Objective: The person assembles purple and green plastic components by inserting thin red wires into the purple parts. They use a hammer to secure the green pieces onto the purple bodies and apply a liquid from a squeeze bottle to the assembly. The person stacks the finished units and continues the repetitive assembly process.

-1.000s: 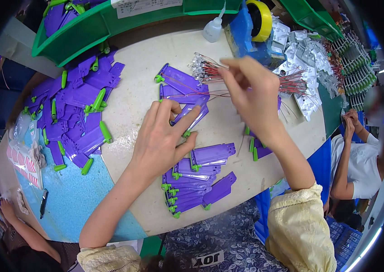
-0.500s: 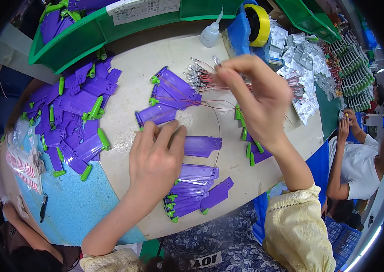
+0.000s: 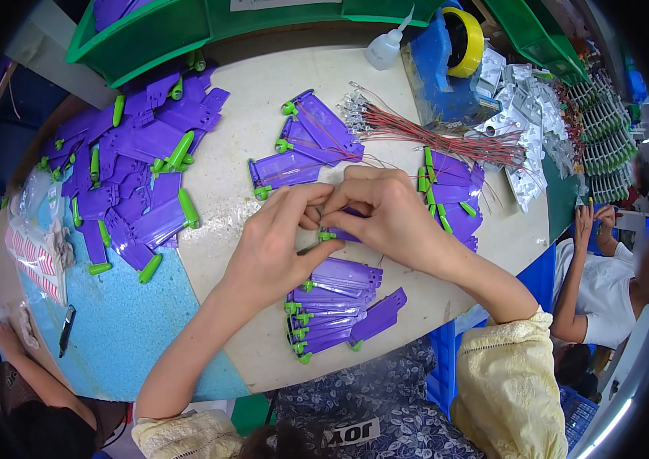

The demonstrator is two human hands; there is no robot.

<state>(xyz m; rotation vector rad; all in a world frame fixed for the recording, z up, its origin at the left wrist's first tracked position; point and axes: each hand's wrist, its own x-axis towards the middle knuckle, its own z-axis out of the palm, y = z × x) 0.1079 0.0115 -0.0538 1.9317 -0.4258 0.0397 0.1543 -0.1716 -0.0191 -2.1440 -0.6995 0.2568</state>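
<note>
My left hand point(image 3: 271, 239) and my right hand point(image 3: 387, 218) meet over the middle of the table, fingertips pinched close together. Between them a purple wing-shaped plastic panel point(image 3: 346, 231) with a green end piece point(image 3: 327, 236) shows only in part; the left fingers hold its green end. What the right fingertips pinch is hidden. Just beyond lie purple panels point(image 3: 288, 169) with green ends and thin red wires across them. Nearer to me, a fanned row of similar panels point(image 3: 332, 306) overlaps. To the right of my right hand lies another such group point(image 3: 456, 183).
A large heap of purple panels point(image 3: 129, 161) lies left. Red wires point(image 3: 447, 141) with silvery tips are bundled at the back right, near a dropper bottle point(image 3: 383, 50), a yellow tape roll point(image 3: 471, 47) and grey plastic parts point(image 3: 527, 107). A green bin point(image 3: 141, 47) stands behind. Co-workers sit at both sides.
My right hand has come down and left from beside the wire bundle, where a small silvery piece showed at its fingertips, to meet my left hand. The left fingers, spread before, now pinch.
</note>
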